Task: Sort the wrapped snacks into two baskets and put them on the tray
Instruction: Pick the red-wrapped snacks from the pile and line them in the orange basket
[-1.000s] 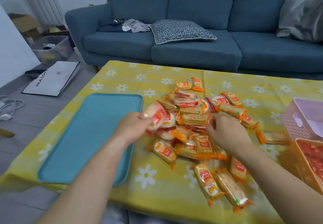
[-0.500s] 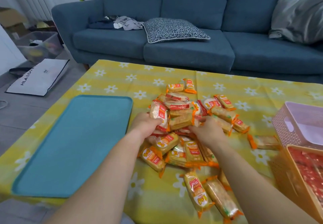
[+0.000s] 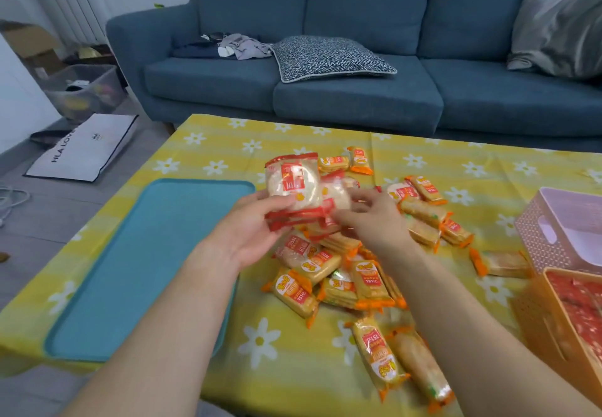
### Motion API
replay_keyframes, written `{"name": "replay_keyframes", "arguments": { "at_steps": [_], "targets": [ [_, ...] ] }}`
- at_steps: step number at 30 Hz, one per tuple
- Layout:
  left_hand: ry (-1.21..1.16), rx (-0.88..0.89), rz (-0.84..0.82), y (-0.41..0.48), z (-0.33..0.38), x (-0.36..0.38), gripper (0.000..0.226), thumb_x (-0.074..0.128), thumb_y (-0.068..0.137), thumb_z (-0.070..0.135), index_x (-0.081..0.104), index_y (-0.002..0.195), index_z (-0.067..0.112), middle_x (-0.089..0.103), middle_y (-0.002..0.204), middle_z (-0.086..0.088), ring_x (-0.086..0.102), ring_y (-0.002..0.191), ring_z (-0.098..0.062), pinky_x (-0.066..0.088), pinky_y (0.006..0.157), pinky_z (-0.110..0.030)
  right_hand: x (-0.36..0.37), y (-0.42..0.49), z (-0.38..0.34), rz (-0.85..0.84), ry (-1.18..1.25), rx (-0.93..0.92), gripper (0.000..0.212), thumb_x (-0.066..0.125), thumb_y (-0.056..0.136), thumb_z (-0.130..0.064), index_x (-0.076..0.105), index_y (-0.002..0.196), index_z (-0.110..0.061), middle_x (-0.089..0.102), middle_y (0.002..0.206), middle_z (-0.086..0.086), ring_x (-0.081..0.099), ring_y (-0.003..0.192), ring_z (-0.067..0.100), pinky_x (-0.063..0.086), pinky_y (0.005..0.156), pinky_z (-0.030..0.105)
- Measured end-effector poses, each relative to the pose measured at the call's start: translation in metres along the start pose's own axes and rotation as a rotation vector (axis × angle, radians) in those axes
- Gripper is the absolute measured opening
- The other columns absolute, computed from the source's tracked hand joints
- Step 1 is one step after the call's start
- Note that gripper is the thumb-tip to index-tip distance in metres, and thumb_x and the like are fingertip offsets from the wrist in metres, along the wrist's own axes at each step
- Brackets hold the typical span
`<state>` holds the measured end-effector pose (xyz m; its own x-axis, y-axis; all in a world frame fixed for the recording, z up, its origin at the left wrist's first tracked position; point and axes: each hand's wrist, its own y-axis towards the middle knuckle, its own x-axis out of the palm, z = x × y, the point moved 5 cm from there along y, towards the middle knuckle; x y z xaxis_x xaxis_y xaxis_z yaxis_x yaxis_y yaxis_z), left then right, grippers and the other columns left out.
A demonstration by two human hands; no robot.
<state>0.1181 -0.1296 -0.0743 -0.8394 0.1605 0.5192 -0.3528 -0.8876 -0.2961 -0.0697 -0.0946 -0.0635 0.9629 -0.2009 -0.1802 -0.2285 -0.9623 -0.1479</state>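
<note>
A heap of wrapped snacks (image 3: 345, 273) lies in the middle of the yellow flowered table: orange-wrapped oblong ones and red-wrapped round ones. My left hand (image 3: 247, 234) grips a stack of red-wrapped round snacks (image 3: 291, 183), raised above the heap. My right hand (image 3: 374, 218) pinches another red-wrapped round snack (image 3: 337, 196) beside that stack. A teal tray (image 3: 130, 270) lies at the left. An orange basket (image 3: 553, 325) with red wrappers inside stands at the right edge, and a pink basket (image 3: 553, 234) stands behind it.
A blue sofa (image 3: 358, 90) with a patterned cushion runs behind the table. A white bag (image 3: 81, 149) and a storage bin (image 3: 81, 90) sit on the floor at the left. Two orange snacks (image 3: 400, 358) lie near the table's front edge.
My left hand has risen from the heap with a stack of red round snacks. My right hand has come up beside it, pinching one more. The view shifted a little.
</note>
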Motion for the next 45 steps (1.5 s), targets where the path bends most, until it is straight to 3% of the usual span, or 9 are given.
{"name": "replay_keyframes", "arguments": {
  "at_steps": [5, 10, 15, 20, 27, 30, 35, 40, 45],
  "targets": [
    [0.1, -0.042, 0.226, -0.008, 0.001, -0.034, 0.038, 0.066, 0.08, 0.003, 0.065, 0.117, 0.01, 0.073, 0.102, -0.018, 0.073, 0.081, -0.028, 0.062, 0.069, -0.04, 0.055, 0.011, 0.0, -0.302, 0.14, 0.136, 0.036, 0.054, 0.091, 0.004, 0.081, 0.091, -0.021, 0.077, 0.081, 0.004, 0.073, 0.075, 0.015, 0.06, 0.068, 0.031],
    [0.176, -0.051, 0.508, -0.015, 0.006, -0.073, 0.049, 0.071, 0.079, 0.01, 0.054, 0.124, 0.021, 0.073, 0.099, -0.01, 0.072, 0.074, -0.025, 0.05, 0.061, -0.031, 0.091, 0.029, 0.019, -0.401, -1.086, -0.095, 0.04, 0.059, 0.093, -0.026, 0.06, 0.131, -0.014, 0.066, 0.127, 0.011, 0.062, 0.116, 0.029, 0.052, 0.094, 0.039],
    [0.104, -0.114, 0.441, -0.016, 0.005, -0.066, 0.019, 0.069, 0.078, 0.01, 0.065, 0.096, 0.012, 0.071, 0.075, -0.008, 0.069, 0.06, -0.022, 0.047, 0.052, -0.024, 0.114, 0.029, 0.031, -0.44, -1.439, -0.055, 0.056, 0.058, 0.094, -0.046, 0.045, 0.138, -0.014, 0.052, 0.14, 0.012, 0.033, 0.141, 0.037, 0.046, 0.097, 0.048],
    [-0.018, -0.039, 0.383, -0.02, 0.012, -0.045, 0.011, 0.061, 0.082, 0.005, 0.064, 0.092, 0.008, 0.067, 0.08, -0.012, 0.067, 0.059, -0.025, 0.051, 0.048, -0.025, 0.106, 0.029, 0.005, -0.237, -1.26, -0.25, 0.053, 0.077, 0.079, -0.035, 0.054, 0.122, -0.014, 0.06, 0.125, 0.009, 0.051, 0.124, 0.031, 0.05, 0.091, 0.041],
    [-0.031, 0.136, 0.074, -0.045, 0.014, 0.034, 0.018, 0.059, 0.078, 0.011, 0.071, 0.092, 0.011, 0.072, 0.086, -0.01, 0.069, 0.067, -0.021, 0.046, 0.058, -0.026, 0.025, -0.022, -0.035, 0.042, 0.258, 0.01, 0.028, 0.063, 0.089, -0.004, 0.054, 0.115, -0.009, 0.067, 0.101, 0.017, 0.073, 0.064, 0.026, 0.06, 0.05, 0.037],
    [0.075, 0.209, -0.097, -0.061, -0.015, 0.097, 0.037, 0.064, 0.072, 0.013, 0.073, 0.106, 0.008, 0.075, 0.1, -0.014, 0.072, 0.085, -0.022, 0.056, 0.068, -0.028, -0.027, -0.065, -0.036, 0.075, 0.455, 0.069, 0.024, 0.054, 0.095, -0.033, 0.076, 0.093, -0.024, 0.072, 0.081, 0.01, 0.07, 0.058, 0.019, 0.058, 0.051, 0.03],
    [0.391, 0.315, -0.202, -0.077, -0.098, 0.212, 0.063, 0.063, 0.074, 0.024, 0.052, 0.135, 0.024, 0.065, 0.129, -0.009, 0.066, 0.112, -0.022, 0.055, 0.092, -0.033, -0.156, -0.136, -0.013, 0.278, 0.321, -0.126, 0.071, 0.083, 0.079, -0.034, 0.041, 0.135, -0.017, 0.07, 0.107, 0.0, 0.075, 0.082, 0.01, 0.059, 0.062, 0.027],
    [0.627, 0.428, -0.247, -0.078, -0.162, 0.314, 0.096, 0.076, 0.067, 0.04, 0.025, 0.147, 0.031, 0.046, 0.141, -0.004, 0.059, 0.12, -0.018, 0.053, 0.095, -0.029, -0.29, -0.182, 0.012, 0.602, 0.007, -0.166, 0.081, 0.087, 0.059, -0.056, 0.044, 0.125, -0.038, 0.066, 0.103, -0.02, 0.066, 0.083, -0.013, 0.053, 0.069, 0.021],
    [1.352, 0.318, -0.169, -0.041, -0.209, 0.351, 0.097, 0.069, 0.07, 0.058, 0.032, 0.149, 0.015, 0.03, 0.152, -0.015, 0.033, 0.14, -0.03, 0.031, 0.114, -0.036, -0.359, -0.175, 0.054, 0.458, -0.589, 0.248, 0.113, 0.067, 0.053, -0.082, 0.04, 0.142, -0.018, 0.046, 0.147, 0.013, 0.05, 0.131, 0.031, 0.043, 0.106, 0.049]
  ]
}}
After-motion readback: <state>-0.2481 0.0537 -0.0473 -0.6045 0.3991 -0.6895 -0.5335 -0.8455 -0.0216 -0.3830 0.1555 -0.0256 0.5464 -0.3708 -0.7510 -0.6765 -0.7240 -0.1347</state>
